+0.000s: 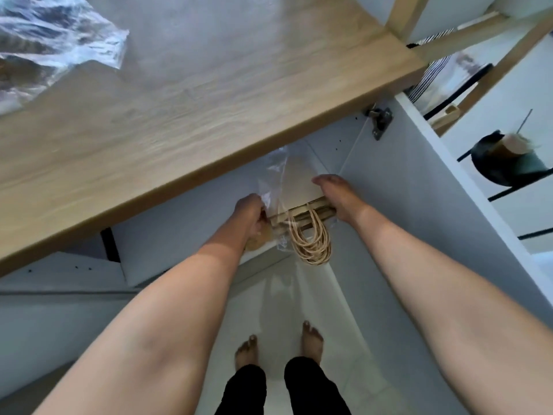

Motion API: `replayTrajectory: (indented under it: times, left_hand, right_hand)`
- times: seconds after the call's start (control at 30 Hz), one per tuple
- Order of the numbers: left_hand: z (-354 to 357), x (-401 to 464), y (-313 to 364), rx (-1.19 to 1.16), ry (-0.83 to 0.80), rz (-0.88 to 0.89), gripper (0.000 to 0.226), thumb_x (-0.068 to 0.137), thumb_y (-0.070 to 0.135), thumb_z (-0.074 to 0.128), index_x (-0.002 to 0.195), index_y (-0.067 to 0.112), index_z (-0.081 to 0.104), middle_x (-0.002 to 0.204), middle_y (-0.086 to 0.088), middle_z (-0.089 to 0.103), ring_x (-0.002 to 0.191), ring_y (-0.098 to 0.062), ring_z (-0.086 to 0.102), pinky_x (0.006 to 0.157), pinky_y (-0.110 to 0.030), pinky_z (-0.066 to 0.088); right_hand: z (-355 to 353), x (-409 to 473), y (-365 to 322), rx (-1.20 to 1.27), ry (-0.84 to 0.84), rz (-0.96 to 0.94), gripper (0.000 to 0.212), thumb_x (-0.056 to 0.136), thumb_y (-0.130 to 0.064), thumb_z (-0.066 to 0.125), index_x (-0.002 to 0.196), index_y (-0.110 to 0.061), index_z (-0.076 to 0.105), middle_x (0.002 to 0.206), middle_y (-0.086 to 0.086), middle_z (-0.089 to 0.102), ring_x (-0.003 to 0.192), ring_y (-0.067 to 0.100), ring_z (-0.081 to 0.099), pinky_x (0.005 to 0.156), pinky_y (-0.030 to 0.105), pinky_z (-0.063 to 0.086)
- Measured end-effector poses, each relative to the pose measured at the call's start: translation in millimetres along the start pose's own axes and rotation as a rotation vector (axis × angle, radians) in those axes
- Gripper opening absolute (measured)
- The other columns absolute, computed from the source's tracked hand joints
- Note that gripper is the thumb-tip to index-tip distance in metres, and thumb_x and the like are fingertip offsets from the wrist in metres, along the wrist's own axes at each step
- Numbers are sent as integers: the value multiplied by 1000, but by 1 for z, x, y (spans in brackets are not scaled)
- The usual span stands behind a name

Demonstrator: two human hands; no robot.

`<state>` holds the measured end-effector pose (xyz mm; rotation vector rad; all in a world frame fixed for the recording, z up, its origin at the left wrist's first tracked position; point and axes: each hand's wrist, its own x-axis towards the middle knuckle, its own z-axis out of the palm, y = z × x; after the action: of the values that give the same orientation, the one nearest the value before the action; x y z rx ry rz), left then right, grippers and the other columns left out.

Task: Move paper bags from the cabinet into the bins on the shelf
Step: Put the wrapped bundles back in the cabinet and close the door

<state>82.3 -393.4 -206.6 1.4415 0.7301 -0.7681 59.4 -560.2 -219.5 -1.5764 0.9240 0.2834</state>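
Note:
A flat bundle of white paper bags (300, 187) with tan twisted-cord handles (311, 244) sits in clear plastic wrap (273, 175) inside the open cabinet below the wooden countertop. My left hand (250, 214) grips the bundle's left side and the plastic. The right edge of the bundle is held by my right hand (336, 196). The handles hang down out of the plastic toward me. The bundle's far end is hidden under the countertop.
The wooden countertop (179, 109) overhangs the cabinet, with a crumpled clear plastic bag (51, 40) at its far left. The open white cabinet door (449, 181) stands at the right, its hinge (380, 119) near the top. A wooden shelf frame (490, 49) and a dark bowl (505, 163) lie beyond it.

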Motion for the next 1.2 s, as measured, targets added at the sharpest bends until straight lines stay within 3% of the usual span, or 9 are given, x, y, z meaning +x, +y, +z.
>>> replayTrajectory:
  times: [0.1, 0.2, 0.5, 0.67, 0.73, 0.8, 0.87, 0.97, 1.2]
  left_hand:
    - [9, 22, 9, -25, 54, 15, 24, 96, 4, 34, 78, 8, 49, 74, -12, 49, 64, -22, 48, 57, -30, 42]
    - [17, 40, 16, -86, 49, 10, 22, 94, 5, 37, 77, 11, 50, 76, -7, 48, 67, -17, 47, 61, -27, 39]
    - [38, 68, 43, -132, -38, 34, 18, 94, 18, 43, 102, 15, 58, 111, -7, 52, 85, -20, 53, 80, -31, 46]
    - [39, 68, 24, -156, 89, 18, 43, 99, 31, 39, 141, 22, 44, 145, -1, 41, 129, -21, 42, 101, -35, 37]
    - [36, 54, 18, -38, 113, 16, 47, 102, 34, 35, 147, 22, 36, 153, -1, 33, 136, -21, 36, 104, -35, 35]
    - [32, 36, 12, 189, 139, 45, 48, 104, 30, 29, 149, 13, 30, 154, -7, 30, 138, -26, 34, 109, -37, 33]
    - [25, 12, 8, 446, 141, 71, 49, 105, 24, 25, 149, 4, 26, 156, -12, 26, 141, -29, 30, 114, -37, 27]
    - [5, -26, 4, 756, 117, 147, 54, 101, 33, 28, 150, 11, 28, 157, -12, 25, 141, -31, 29, 114, -39, 28]
    - [-64, -120, 14, 1065, 244, 313, 52, 102, 39, 26, 146, 15, 36, 153, -13, 33, 137, -32, 35, 112, -37, 29]
  right_hand:
    - [1, 32, -11, -64, -22, -31, 38, 89, -31, 59, 124, -15, 60, 131, 9, 58, 117, 29, 55, 95, 37, 46]
    - [7, 61, -19, -150, -12, -100, 37, 89, -26, 58, 124, -13, 59, 127, 7, 59, 105, 22, 54, 82, 25, 42]
    - [18, 111, -38, -301, -64, -180, 52, 89, -37, 51, 135, -11, 53, 136, 9, 56, 122, 25, 54, 87, 26, 39]
    - [16, 103, -33, -348, -17, -213, 53, 97, -30, 41, 149, -17, 34, 152, 6, 38, 136, 25, 41, 105, 28, 35]
    - [11, 89, -28, -338, 7, -220, 52, 98, -26, 40, 148, -16, 34, 150, 9, 40, 132, 26, 44, 101, 25, 38]
    - [5, 72, -24, -401, -32, -212, 45, 97, -20, 38, 141, -9, 44, 140, 14, 50, 117, 25, 54, 80, 14, 43]
    - [-2, 49, -20, -480, -74, -221, 33, 96, -18, 39, 119, -4, 59, 118, 17, 60, 102, 25, 58, 70, 16, 40]
    - [-5, 13, -22, -550, -73, -250, 17, 92, -16, 42, 86, -10, 57, 89, 11, 58, 87, 25, 56, 71, 25, 37]
    - [22, -94, -66, -727, -24, -273, 39, 99, -27, 40, 127, -7, 57, 131, 15, 57, 120, 30, 55, 90, 31, 44]
